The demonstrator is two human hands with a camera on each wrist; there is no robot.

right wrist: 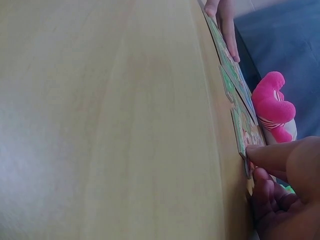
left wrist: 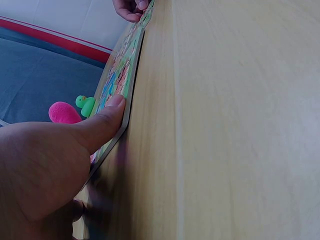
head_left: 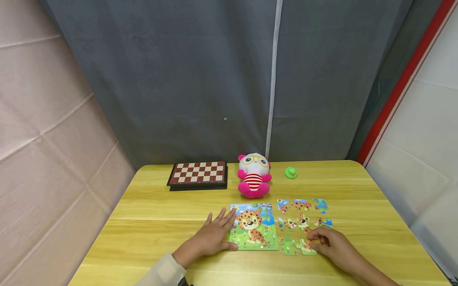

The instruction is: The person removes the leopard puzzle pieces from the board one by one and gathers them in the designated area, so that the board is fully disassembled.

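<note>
My left hand (head_left: 214,234) lies spread at the left edge of a cartoon leopard puzzle board (head_left: 268,234), fingertips and thumb on its border. In the left wrist view the thumb (left wrist: 107,120) presses on the board's near edge. To the right of the board lie several loose puzzle pieces (head_left: 289,245), laid out in rough rows. With thumb and curled fingers, my right hand (head_left: 332,244) pinches a puzzle piece (right wrist: 247,166) at the lower right of these rows; the fingers hide much of it. Another piece (head_left: 305,247) with leopard print lies right beside the fingertips.
Behind the board sits a pink and white plush panda (head_left: 253,176). A chessboard box (head_left: 197,175) stands at the back left, and a small green rubber duck (head_left: 291,172) at the back right. The wooden table (head_left: 150,222) ends at a grey curtain (head_left: 179,79).
</note>
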